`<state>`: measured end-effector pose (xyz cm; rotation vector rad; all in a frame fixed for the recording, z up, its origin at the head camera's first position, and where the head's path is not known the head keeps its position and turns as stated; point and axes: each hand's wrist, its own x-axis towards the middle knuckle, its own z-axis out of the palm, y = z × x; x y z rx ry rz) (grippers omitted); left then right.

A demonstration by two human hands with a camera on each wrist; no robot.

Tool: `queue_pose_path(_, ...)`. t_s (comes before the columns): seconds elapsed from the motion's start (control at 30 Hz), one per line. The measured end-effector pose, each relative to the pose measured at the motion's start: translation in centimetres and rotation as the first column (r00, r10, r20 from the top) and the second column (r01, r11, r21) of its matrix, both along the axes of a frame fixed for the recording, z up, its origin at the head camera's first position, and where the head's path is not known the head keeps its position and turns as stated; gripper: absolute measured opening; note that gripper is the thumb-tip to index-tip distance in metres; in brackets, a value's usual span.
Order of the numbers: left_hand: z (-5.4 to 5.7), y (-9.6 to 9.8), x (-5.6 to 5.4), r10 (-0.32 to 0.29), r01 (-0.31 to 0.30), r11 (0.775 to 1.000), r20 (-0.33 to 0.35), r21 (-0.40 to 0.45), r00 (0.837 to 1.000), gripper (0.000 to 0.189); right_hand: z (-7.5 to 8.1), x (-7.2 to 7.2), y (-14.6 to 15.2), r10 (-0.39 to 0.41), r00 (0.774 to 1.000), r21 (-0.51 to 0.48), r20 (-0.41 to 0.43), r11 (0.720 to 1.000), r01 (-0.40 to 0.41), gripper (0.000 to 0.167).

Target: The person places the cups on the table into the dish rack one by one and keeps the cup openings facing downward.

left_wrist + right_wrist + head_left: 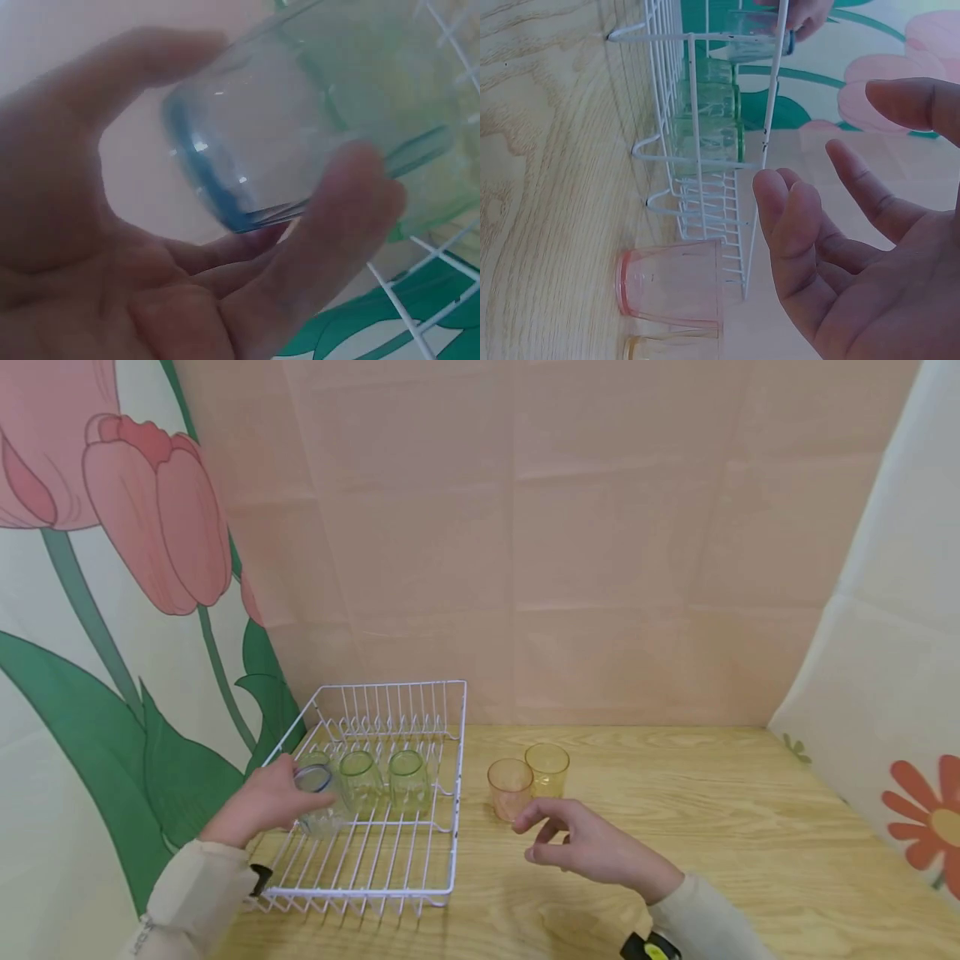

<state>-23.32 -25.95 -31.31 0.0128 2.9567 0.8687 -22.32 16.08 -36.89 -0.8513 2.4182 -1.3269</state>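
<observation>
My left hand (pixel 262 800) holds a clear blue-tinted glass (pixel 321 810) over the left part of a white wire dish rack (pixel 452 860). The thick blue base of this glass (pixel 202 169) faces up toward my palm, with thumb and fingers on its sides. Right behind it, green glasses (pixel 408 783) stand upside down in a row in the rack, one partly hidden. My right hand (pixel 592 847), fingers loosely bent and holding nothing, hovers just in front of a pink glass (pixel 510 789). Beside that, a yellow glass (pixel 550 768) stands upright on the table.
The rack stands on a wood-grain table (pixel 675 793), its raised wire side (pixel 772 97) between the two hands. A plain pinkish cloth (pixel 517 543) hangs behind. Printed flower cloths hang at the left (pixel 161 518) and right (pixel 900 693).
</observation>
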Motion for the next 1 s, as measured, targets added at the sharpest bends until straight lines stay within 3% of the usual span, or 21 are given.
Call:
queue_pose_path(0.17, 0.2, -1.0, -0.7, -0.021, 0.028, 0.997, 0.090, -0.078, 0.996, 0.052, 0.1, -0.1, 0.0, -0.002, 1.000, 0.000, 0.005, 1.000, 0.002, 0.024)
queue_pose_path(0.4, -0.5, -1.7, -1.5, -0.012, 0.032, 0.995, 0.204, -0.093, 0.979, 0.048, 0.1, 0.0, 0.0, 0.003, 1.000, 0.000, -0.002, 1.000, -0.003, 0.024)
queue_pose_path(0.53, -1.0, -2.0, -1.6, 0.004, 0.010, 0.998, 0.228, -0.060, 0.974, 0.050, 0.1, 0.2, 0.0, 0.014, 1.000, -0.004, 0.003, 1.000, -0.014, 0.023)
queue_pose_path(0.77, -2.0, -2.7, -2.0, 0.019, -0.010, 0.999, 0.248, -0.039, 0.968, 0.083, 0.2, 0.3, 0.1, 0.012, 1.000, -0.004, 0.006, 1.000, -0.012, 0.023)
queue_pose_path(1.0, -2.7, -3.2, -2.3, 0.029, -0.024, 0.999, 0.223, -0.026, 0.974, 0.068, 0.1, 0.3, 0.1, 0.002, 1.000, 0.000, 0.006, 1.000, -0.002, 0.023)
